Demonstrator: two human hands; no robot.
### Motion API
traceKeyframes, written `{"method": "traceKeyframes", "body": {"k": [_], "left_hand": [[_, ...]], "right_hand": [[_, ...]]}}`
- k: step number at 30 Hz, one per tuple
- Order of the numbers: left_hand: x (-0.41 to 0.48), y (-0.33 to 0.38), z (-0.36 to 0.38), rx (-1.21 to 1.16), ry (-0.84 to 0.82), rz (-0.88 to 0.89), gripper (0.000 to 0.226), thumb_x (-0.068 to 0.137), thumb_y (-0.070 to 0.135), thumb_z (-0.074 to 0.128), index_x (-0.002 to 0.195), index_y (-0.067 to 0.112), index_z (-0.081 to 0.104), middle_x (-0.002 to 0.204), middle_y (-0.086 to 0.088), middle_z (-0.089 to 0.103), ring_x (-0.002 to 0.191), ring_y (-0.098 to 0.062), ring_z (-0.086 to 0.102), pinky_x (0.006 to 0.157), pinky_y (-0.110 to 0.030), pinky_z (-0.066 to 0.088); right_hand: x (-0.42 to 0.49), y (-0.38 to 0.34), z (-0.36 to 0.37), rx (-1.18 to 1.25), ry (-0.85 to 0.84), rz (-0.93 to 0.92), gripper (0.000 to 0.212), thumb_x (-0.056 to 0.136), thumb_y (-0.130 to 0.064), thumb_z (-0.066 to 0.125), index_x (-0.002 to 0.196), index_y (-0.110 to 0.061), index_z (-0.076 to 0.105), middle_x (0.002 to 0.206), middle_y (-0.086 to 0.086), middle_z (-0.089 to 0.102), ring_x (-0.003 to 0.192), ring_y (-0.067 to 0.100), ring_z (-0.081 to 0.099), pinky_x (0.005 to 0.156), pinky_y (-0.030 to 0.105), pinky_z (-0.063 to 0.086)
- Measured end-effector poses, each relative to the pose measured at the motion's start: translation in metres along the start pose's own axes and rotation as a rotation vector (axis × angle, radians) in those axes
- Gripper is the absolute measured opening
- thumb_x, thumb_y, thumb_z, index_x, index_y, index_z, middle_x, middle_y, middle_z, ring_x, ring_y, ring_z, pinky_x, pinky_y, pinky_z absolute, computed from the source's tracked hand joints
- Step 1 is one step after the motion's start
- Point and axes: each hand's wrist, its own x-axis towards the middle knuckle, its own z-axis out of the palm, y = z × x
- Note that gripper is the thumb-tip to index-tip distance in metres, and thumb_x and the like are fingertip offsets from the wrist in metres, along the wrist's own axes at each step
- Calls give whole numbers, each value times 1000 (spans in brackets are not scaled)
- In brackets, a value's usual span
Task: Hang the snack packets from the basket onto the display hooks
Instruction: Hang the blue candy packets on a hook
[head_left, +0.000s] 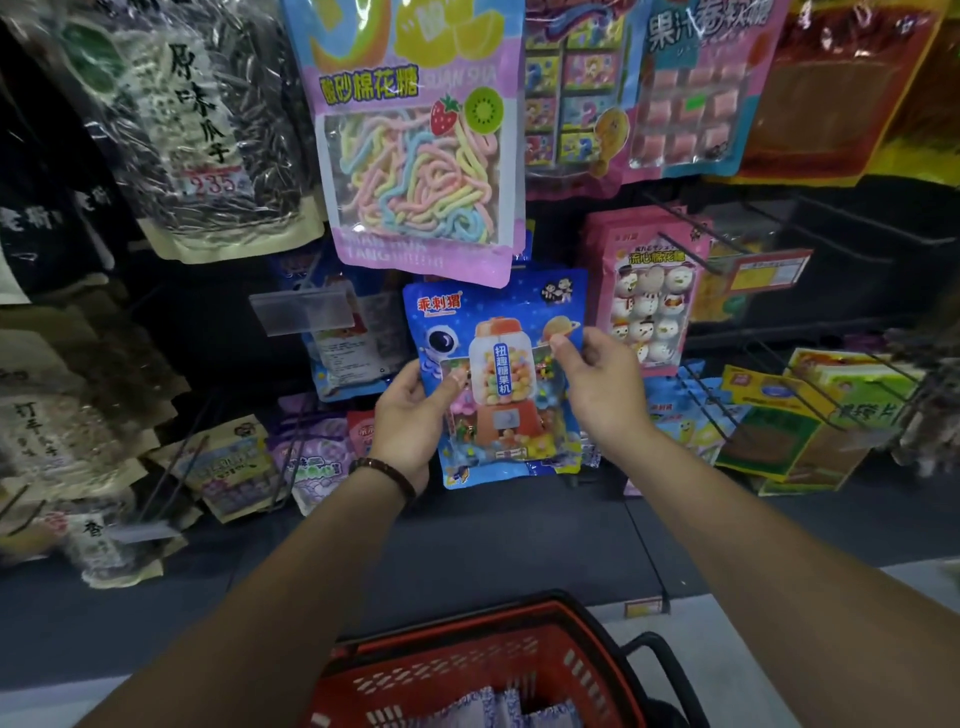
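The left hand (410, 415) and right hand (597, 384) each pinched a side edge of the blue gumball-machine candy packet (498, 374), held upright beyond the red basket (467, 670).

Bare forearms; dark beaded bracelet (385, 474) on left wrist.

The blue packet (498, 374), pinched between left hand (410, 415) and right hand (597, 384), sits in a tight slot: the pink marshmallow packet (421, 156) hangs low over its top edge, a clear price-tag holder (304, 312) juts out at its left, and snowman packets (647, 291) crowd its right. Open room lies below, over the dark base ledge (493, 545) down to the red basket (441, 675), and at upper right, where bare wire hooks (681, 234) stick out
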Motion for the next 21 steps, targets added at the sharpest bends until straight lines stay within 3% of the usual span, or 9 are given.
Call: {"method": "traceKeyframes", "body": {"k": [2, 6, 8, 11, 13, 16, 19, 21], "left_hand": [[5, -1, -1, 3, 1, -17, 26, 103, 16, 67, 129, 18, 67, 128, -4, 77, 120, -28, 73, 105, -57, 56], [15, -4, 0, 14, -28, -31, 28, 97, 27, 74, 125, 23, 70, 128, -5, 76, 122, -31, 72, 107, -60, 53], [20, -4, 1, 29, -23, -17, 32, 95, 30, 75, 126, 23, 70, 129, -4, 76, 122, -29, 71, 108, -58, 52], [28, -2, 4, 74, 21, 20, 32, 100, 23, 71, 132, 20, 67, 130, 3, 76, 123, -18, 71, 112, -50, 52], [34, -2, 4, 99, 41, 30, 42, 99, 28, 73, 138, 19, 64, 134, 5, 73, 127, -16, 68, 114, -50, 50], [41, -2, 3, 165, 58, 57, 69, 85, 55, 81, 143, 22, 60, 141, 10, 67, 133, -13, 62, 116, -48, 48], [36, 1, 5, 248, 81, 62, 46, 99, 39, 71, 139, 19, 62, 134, 13, 68, 125, -10, 64, 111, -39, 52], [35, -3, 3, 308, 108, 49, 36, 101, 38, 69, 129, 16, 62, 122, 9, 72, 116, -14, 68, 97, -31, 58]], "right_hand": [[4, 1, 2, -4, -3, 10, 25, 106, -32, 60, 100, -10, 72, 91, 23, 71, 72, 29, 61, 70, 43, 52], [12, 3, 5, -32, 13, 37, 32, 106, -33, 59, 89, -7, 66, 74, 15, 60, 67, 30, 53, 67, 43, 48], [16, 4, 9, -36, 21, 51, 32, 106, -35, 59, 95, -7, 69, 82, 21, 66, 71, 34, 58, 68, 46, 52], [23, 3, 14, -91, 26, 63, 28, 108, -34, 57, 84, -20, 64, 71, 8, 60, 63, 18, 52, 59, 35, 42], [28, 2, 17, -127, 33, 58, 27, 108, -34, 57, 83, -24, 61, 68, -3, 55, 61, 13, 50, 56, 31, 37], [34, 3, 19, -183, 30, 72, 31, 108, -37, 56, 88, -14, 60, 69, -1, 52, 60, 14, 48, 54, 32, 34], [34, 7, 19, -241, 6, 99, 28, 105, -38, 60, 103, -10, 63, 85, 4, 66, 77, 23, 63, 66, 38, 49], [29, 10, 17, -245, -17, 137, 31, 103, -35, 65, 121, -9, 62, 98, 1, 69, 94, 26, 67, 79, 36, 52]]}}
